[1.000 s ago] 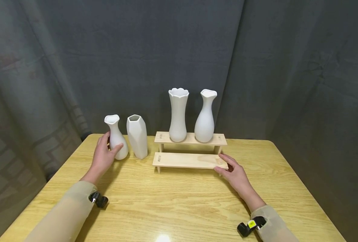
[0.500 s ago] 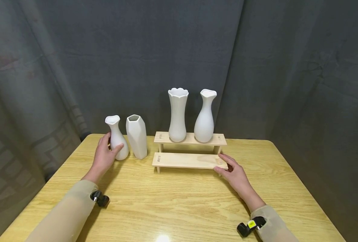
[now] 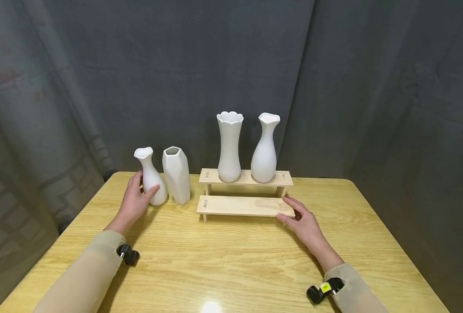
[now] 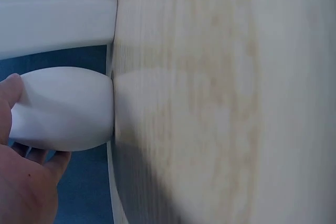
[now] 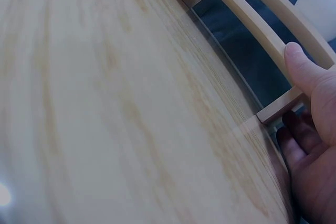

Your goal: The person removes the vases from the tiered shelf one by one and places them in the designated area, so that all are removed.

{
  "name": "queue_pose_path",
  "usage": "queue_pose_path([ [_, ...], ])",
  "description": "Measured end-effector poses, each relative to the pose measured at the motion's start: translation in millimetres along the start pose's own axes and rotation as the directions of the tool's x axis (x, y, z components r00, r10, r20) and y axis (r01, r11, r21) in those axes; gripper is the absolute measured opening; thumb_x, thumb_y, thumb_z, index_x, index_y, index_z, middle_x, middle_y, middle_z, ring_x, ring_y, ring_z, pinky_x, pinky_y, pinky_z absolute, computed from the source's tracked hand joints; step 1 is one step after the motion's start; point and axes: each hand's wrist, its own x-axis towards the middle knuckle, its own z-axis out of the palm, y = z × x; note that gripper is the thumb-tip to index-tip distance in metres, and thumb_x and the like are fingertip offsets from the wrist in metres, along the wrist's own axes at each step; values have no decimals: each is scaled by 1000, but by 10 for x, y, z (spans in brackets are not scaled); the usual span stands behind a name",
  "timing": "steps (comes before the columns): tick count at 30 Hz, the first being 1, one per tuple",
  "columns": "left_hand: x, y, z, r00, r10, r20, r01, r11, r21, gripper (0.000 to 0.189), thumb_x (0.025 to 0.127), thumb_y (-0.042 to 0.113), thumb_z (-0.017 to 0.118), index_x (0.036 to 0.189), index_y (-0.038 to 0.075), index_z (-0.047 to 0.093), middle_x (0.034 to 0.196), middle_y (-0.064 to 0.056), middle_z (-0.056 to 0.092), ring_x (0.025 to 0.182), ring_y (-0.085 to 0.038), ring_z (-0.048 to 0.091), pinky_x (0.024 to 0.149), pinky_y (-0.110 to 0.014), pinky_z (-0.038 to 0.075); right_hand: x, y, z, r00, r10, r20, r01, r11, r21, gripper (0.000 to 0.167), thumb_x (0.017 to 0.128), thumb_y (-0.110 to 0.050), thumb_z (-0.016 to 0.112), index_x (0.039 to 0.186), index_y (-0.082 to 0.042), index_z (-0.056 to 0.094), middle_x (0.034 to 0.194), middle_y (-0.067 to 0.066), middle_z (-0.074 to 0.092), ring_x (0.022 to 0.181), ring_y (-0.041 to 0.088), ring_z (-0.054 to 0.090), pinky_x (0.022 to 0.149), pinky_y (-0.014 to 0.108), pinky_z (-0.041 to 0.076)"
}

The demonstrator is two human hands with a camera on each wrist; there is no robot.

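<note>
Vases (image 3: 176,176), four; shelves (image 3: 209,175), two: leftmost vase (image 3: 155,188), mouth up, long axis upright, is finger-gripped by left hand (image 3: 133,203), lower shelf (image 3: 239,205) by right hand (image 3: 305,224)!

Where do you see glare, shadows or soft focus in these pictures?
Head view: a white glare spot on the table at the bottom edge, a shadow beside the left sleeve; left wrist view: a bluish cast, a dark shadow on the table near the vase in the left hand; right wrist view: glare at the left edge, soft wood grain.
</note>
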Motion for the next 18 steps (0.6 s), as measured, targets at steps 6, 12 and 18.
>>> queue_pose_path([
  [6, 17, -3, -5, 1000, -3, 6, 3, 1000, -4, 80, 111, 17, 70, 170, -7, 21, 166, -38, 29, 154, -57, 34, 124, -67, 35, 12, -8, -13, 1000, -5, -5, 5, 1000, -3, 75, 103, -37, 82, 167, -13, 51, 176, 16, 35, 164, 38, 27, 130, 55, 29],
  [12, -17, 51, -22, 998, -34, -49, 33, 999, -10, 93, 108, 20, 75, 175, 1, 14, 170, -35, 24, 160, -52, 28, 126, -66, 31, 5, -15, -14, 1000, 6, -2, -6, 1000, -7, 75, 102, -36, 82, 167, -13, 51, 176, 16, 35, 164, 38, 27, 130, 54, 30],
  [18, -82, 314, -118, 965, -82, -250, 74, 996, -41, 100, 105, 29, 79, 177, 11, 12, 171, -29, 27, 161, -43, 29, 130, -56, 30, 2, 4, 2, 1000, -7, -3, 7, 1000, -6, 75, 103, -37, 82, 166, -13, 50, 176, 16, 35, 164, 38, 27, 130, 55, 29],
])
